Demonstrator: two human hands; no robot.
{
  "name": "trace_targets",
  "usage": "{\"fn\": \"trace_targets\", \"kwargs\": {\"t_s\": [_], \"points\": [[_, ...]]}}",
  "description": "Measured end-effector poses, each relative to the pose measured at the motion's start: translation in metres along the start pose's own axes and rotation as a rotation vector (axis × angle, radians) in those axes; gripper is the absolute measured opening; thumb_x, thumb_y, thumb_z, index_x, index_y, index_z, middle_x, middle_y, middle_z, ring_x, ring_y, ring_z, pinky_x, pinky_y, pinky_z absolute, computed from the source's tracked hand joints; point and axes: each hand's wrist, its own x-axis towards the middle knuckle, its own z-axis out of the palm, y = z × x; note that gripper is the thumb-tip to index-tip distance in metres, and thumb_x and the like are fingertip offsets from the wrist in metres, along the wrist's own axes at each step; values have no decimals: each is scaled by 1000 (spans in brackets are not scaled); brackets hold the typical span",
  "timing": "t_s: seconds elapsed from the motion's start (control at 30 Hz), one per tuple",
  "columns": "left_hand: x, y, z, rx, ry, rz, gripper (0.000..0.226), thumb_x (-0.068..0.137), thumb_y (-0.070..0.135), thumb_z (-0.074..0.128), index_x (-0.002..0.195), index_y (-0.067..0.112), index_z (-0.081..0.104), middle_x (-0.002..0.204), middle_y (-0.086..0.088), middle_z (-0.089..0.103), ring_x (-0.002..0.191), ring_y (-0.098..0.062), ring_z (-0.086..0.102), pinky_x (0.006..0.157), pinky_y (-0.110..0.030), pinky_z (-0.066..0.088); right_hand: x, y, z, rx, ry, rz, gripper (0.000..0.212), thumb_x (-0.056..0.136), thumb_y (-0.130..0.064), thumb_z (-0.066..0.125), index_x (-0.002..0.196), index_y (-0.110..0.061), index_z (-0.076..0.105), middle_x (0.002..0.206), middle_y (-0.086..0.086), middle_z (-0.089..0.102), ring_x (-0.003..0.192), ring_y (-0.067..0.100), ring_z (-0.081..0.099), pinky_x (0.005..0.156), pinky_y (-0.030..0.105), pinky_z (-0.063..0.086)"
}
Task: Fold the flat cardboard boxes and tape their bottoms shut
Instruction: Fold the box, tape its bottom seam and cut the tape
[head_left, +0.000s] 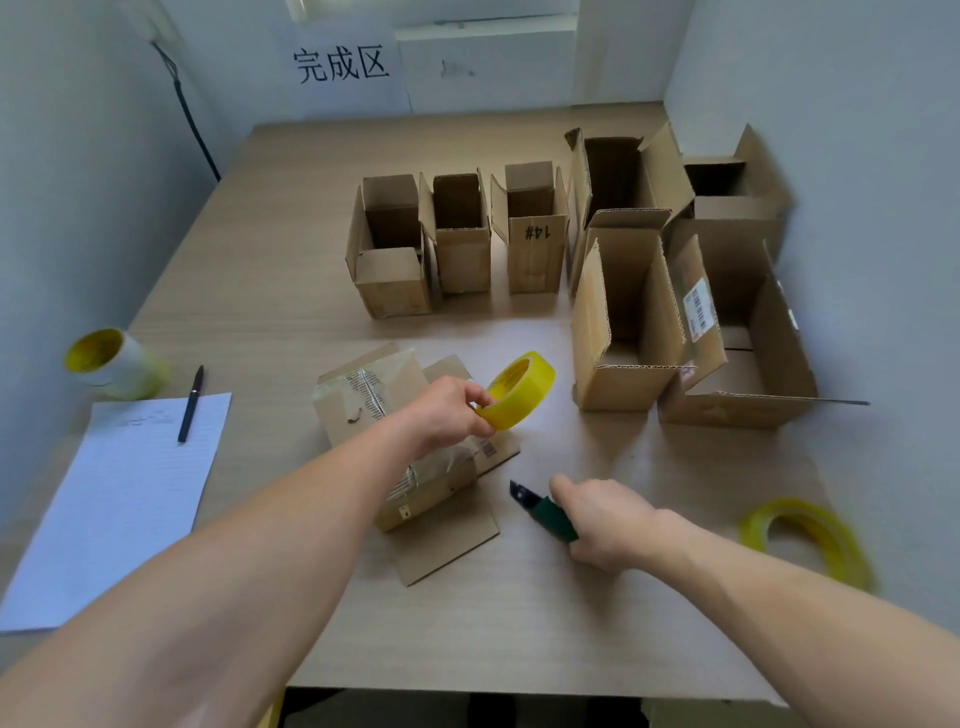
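while the left hand (451, 410) pinches the yellow tape roll (517, 389) over the box (410, 441) lying mid-table, the right hand (605, 522), gripping a green cutter (545, 512), waits just right of it.

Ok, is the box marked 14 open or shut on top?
Open: the box stands upright, top flaps raised, dark inside visible.

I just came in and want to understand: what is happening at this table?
A person is at work on a cardboard box. The left hand pinches a roll of yellow tape above the box, which lies on the table. The right hand grips a green utility knife beside it. Several folded boxes stand open at the far side.
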Motion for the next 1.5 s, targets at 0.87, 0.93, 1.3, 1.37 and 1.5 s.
{"fn": "trace_targets", "kwargs": {"t_s": [0.87, 0.93, 1.3, 1.37, 1.5], "points": [[-2, 1, -2, -64, 0, 13, 22, 77, 7, 79, 97, 13, 75, 81, -6, 65, 74, -16, 54, 68, -25, 42, 6, -38, -21, 473, 277, -100, 14, 99, -31, 42, 107, -20, 39, 91, 11, 56, 80, 33, 50, 69, 39, 38], [-2, 1, -4, -112, 6, 2, 17, 79, 10, 77, 95, 10, 74, 81, -10, 69, 74, -16, 51, 66, -26, 39, 8, -36, -22, 453, 275, -41, 14, 98, -30, 41, 106, -19, 39, 89, 12, 55, 80, 36, 49, 68, 40, 39], [0, 1, 1, -49, 14, 11, 25, 75, 4, 81, 96, 16, 76, 78, -5, 62, 72, -15, 54, 62, -22, 40, 10, -10, -19, 15, 506, 40, 22, 90, -34, 47, 99, -18, 59, 97, 4, 62, 91, 32, 62, 67, 35, 46], [0, 0, 3, -29, 27, 10, 28, 73, 2, 81, 97, 16, 77, 76, -4, 62, 72, -15, 54, 63, -23, 40, 11, -15, -32, 33, 824, -139, 17, 84, -30, 52, 86, -17, 62, 84, 2, 59, 79, 27, 58, 58, 33, 42], [0, -2, 5, 4, 20, 7, 30, 72, 4, 81, 98, 18, 76, 76, -1, 63, 71, -13, 54, 70, -24, 41, 15, -26, -66, -5, 930, -251, 31, 79, -30, 64, 107, -18, 63, 104, 4, 60, 93, 25, 53, 77, 38, 46]]}}
